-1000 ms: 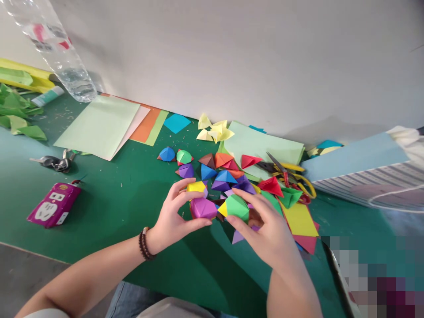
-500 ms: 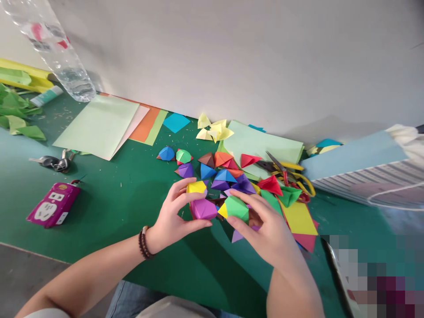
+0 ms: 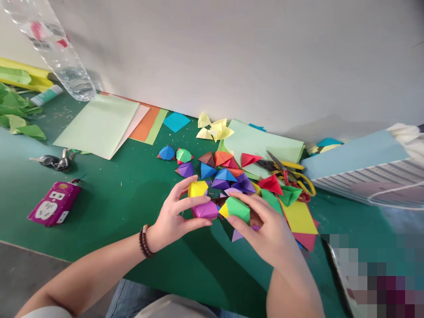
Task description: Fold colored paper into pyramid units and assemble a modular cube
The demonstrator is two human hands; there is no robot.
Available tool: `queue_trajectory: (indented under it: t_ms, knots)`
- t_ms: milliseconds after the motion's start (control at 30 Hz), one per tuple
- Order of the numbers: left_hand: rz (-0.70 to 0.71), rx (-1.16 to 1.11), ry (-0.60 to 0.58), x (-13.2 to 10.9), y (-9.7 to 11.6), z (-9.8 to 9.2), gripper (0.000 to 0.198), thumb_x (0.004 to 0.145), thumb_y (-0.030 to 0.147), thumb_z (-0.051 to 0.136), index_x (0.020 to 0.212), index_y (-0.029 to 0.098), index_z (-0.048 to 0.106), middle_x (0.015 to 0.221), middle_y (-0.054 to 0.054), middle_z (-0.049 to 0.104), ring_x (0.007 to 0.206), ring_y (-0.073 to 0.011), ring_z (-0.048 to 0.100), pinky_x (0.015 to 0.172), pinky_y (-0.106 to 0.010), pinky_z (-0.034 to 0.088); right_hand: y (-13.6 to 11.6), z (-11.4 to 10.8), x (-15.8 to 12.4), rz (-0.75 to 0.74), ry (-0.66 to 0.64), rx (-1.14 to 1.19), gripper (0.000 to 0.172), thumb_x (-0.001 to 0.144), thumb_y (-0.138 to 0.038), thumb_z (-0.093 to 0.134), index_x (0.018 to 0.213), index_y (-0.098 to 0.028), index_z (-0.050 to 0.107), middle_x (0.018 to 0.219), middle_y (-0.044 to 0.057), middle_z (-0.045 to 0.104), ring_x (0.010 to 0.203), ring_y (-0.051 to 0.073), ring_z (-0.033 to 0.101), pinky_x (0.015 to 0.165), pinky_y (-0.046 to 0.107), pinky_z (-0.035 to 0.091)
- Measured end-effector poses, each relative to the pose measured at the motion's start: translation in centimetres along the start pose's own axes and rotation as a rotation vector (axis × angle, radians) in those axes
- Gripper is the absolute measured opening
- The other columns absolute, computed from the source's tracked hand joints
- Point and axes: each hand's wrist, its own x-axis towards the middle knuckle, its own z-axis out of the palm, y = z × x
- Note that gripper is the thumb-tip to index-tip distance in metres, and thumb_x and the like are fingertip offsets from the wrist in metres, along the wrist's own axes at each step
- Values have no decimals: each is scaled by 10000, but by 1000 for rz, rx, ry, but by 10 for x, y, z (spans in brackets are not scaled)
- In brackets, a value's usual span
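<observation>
Purple and yellow folded-paper pieces (image 3: 206, 210) are held in the left hand (image 3: 168, 214); a green-and-yellow folded-paper piece (image 3: 239, 209) is pinched by the right hand (image 3: 268, 225) over the green worktop (image 3: 109, 207).

Over at the green table (image 3: 109, 207), the left hand (image 3: 172, 214) is holding a yellow piece (image 3: 198, 188) and a purple piece (image 3: 206, 210) of folded paper; the right hand (image 3: 270, 227) is pinching a green piece (image 3: 239, 209) just beside them.

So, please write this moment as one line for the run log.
left hand: holds yellow folded paper and purple folded paper | right hand: holds green folded paper | also visible: keys, bottle
</observation>
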Motion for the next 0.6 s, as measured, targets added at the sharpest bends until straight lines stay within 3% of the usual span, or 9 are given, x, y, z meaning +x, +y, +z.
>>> queue_trajectory:
  t_ms: [167, 433, 600]
  knots:
    - [19, 15, 3, 0, -1, 1, 473, 744, 372, 781, 1194, 290, 664, 1450, -119, 442, 1322, -311, 497, 1056, -500, 500, 2, 1, 0, 2, 2, 7, 397, 845, -493, 641, 1145, -234, 662, 1149, 112, 659, 830, 217, 666, 597, 295, 565]
    - [22, 21, 5, -1, -2, 1, 478, 748, 390, 772, 1199, 290, 653, 1465, -121, 423, 1316, -313, 499, 1046, -509, 506, 2, 0, 0, 14, 15, 38, 379, 843, -500, 635, 1111, -237, 681, 1084, 107, 678, 668, 181, 641, 498, 286, 537]
    - [28, 22, -4, -1, -2, 1, 478, 752, 373, 774, 1206, 288, 651, 1464, -121, 415, 1328, -307, 488, 1064, -499, 494, 2, 1, 0, -1, 22, 17, 378, 844, -489, 639, 1123, -237, 677, 1083, 106, 667, 692, 182, 638, 518, 288, 538]
